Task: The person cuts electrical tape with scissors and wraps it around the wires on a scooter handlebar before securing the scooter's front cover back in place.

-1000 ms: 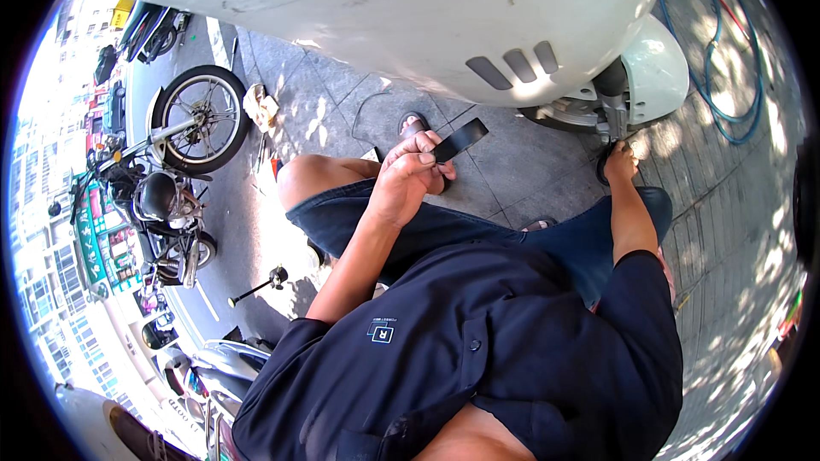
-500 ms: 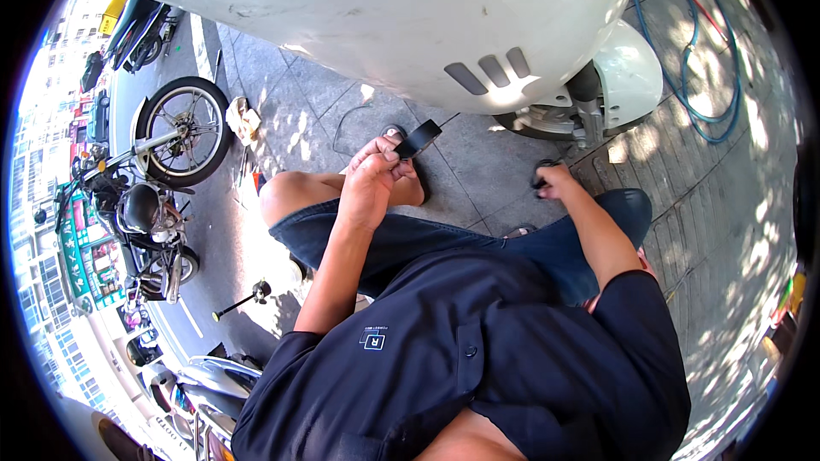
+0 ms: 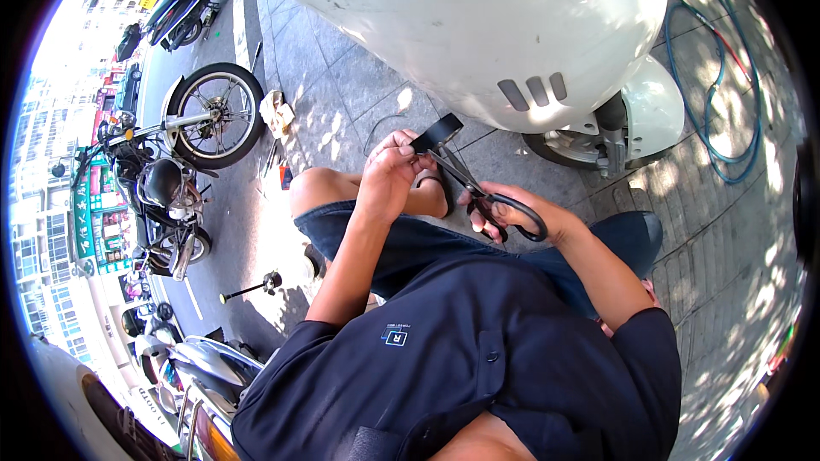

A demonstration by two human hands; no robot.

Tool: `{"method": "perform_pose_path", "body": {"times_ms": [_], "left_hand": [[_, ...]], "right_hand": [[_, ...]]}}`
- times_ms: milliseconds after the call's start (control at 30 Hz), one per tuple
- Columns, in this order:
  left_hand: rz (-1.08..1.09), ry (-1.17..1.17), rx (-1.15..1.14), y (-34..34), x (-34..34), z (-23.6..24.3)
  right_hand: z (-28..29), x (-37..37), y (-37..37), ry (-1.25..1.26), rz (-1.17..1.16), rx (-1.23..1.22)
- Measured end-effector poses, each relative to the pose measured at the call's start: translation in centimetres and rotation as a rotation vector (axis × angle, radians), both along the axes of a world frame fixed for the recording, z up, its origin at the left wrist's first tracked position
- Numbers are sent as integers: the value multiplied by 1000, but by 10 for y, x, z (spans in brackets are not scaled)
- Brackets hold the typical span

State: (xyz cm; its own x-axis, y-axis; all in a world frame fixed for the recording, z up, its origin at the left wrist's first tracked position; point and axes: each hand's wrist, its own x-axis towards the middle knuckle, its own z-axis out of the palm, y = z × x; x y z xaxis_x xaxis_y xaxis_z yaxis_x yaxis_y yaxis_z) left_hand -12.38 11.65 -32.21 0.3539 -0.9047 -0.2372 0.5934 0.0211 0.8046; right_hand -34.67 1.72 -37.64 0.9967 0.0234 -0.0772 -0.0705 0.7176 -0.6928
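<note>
Open-air street pavement beside a road, in daylight.
Sun-dappled grey stone paving [image 3: 299, 38] lies under a rounded white vehicle body [image 3: 427, 21], with a looped blue hose [image 3: 758, 124] toward its right edge; past its left edge stand a black motorcycle with a spoked wheel [image 3: 158, 183], a green shop sign [image 3: 84, 226] and pale many-windowed buildings [image 3: 47, 235].

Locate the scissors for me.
In the head view, the scissors are just right of centre, in the right hand, close by the black tape in the left hand.
</note>
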Motion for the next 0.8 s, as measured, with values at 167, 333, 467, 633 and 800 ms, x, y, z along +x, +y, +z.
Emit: {"method": "perform_pose_path", "body": {"times_ms": [167,333,467,633,800], "left_hand": [[-3,28,-13,3,-2,-2],[8,59,0,4,3,-6],[-24,58,4,4,3,-14],[-14,15,24,6,7,-21],[-84,20,58,8,3,-36]], "right_hand": [[-7,13,5,71,-67,-11],[-10,5,4,45,-12,32],[-11,6,4,113,-39,-5],[-14,10,2,113,-15,-37],[-17,18,3,94,-76,22]]}}
